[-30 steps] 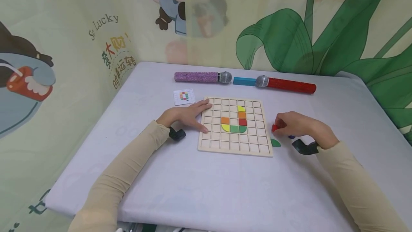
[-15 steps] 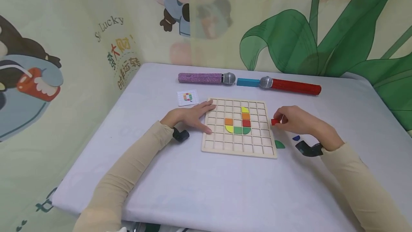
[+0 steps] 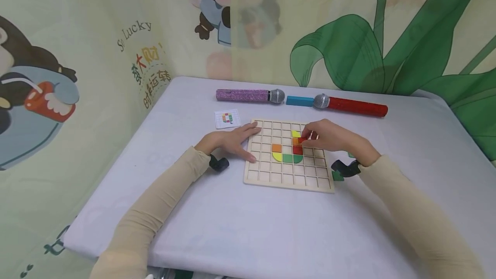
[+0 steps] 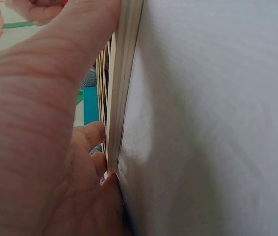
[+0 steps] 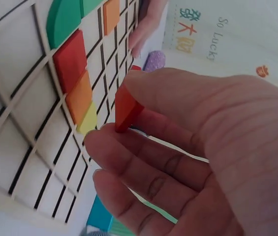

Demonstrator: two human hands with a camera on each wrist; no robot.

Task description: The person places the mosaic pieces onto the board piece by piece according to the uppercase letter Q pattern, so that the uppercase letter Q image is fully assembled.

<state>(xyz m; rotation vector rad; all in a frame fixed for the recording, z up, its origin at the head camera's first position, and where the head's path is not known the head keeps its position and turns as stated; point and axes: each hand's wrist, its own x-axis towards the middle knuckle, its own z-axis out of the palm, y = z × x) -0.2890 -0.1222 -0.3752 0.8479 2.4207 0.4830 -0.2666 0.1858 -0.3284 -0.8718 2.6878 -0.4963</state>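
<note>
My right hand [image 3: 329, 136] pinches a red tile [image 5: 127, 105] between thumb and fingers, above the upper right part of a wooden grid board [image 3: 267, 176]. Beneath it on the board are a yellow tile [image 3: 296, 134], an orange tile [image 3: 295, 141] and a red tile [image 3: 297, 150]. A green rounded tile [image 3: 298, 159], a green square tile [image 3: 287, 158], a yellow rounded tile [image 3: 277, 156] and another orange tile [image 3: 277, 148] curve round to the left. With fingers spread, my left hand [image 3: 231, 141] rests on the board's left edge; its thumb and fingertips touch the rim.
A card with a coloured tile pattern [image 3: 227, 118] lies behind my left hand. Along the back are a purple microphone [image 3: 248, 95], a blue block [image 3: 300, 100] and a red microphone [image 3: 356, 106]. A green piece [image 3: 337, 176] lies beside the board's right edge.
My right hand has picked up the red tile from right of the board and carried it left over the grid. The left hand stays on the board's edge. The head view has shifted slightly.
</note>
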